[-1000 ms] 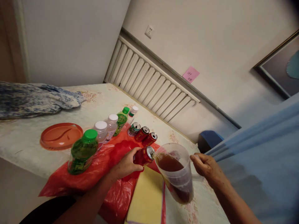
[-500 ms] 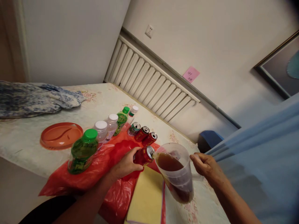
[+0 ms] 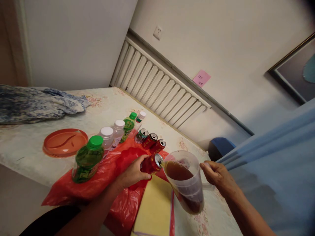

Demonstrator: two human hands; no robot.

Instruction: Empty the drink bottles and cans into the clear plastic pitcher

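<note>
My left hand (image 3: pixel 135 171) is wrapped round a red drink can (image 3: pixel 150 164), its opened top facing the mouth of a clear plastic pitcher (image 3: pixel 189 193). Brown liquid (image 3: pixel 177 171) fills much of the pitcher, which tilts toward the can, and a thin yellowish stream shows between can and rim. My right hand (image 3: pixel 215 177) grips the pitcher by its handle, mostly hidden by the fingers. Beneath the can lie a red scalloped dish (image 3: pixel 134 154) and a folded yellow cloth (image 3: pixel 155 208). Two more red cans (image 3: pixel 157 146) and a green-and-silver can (image 3: pixel 141 136) stand just behind.
A red plastic bag (image 3: pixel 108 177) is spread on the flowered tablecloth (image 3: pixel 103 106). Several bottles, among them a large green-capped bottle (image 3: pixel 88 159), line its left side. An orange lid (image 3: pixel 64 141) and patterned fabric (image 3: pixel 41 105) lie farther left. Behind are a radiator (image 3: pixel 157 85) and blue curtain (image 3: pixel 278 170).
Almost nothing differs. Both hands, the can and the pitcher keep their places, with the thin stream still at the pitcher's rim.
</note>
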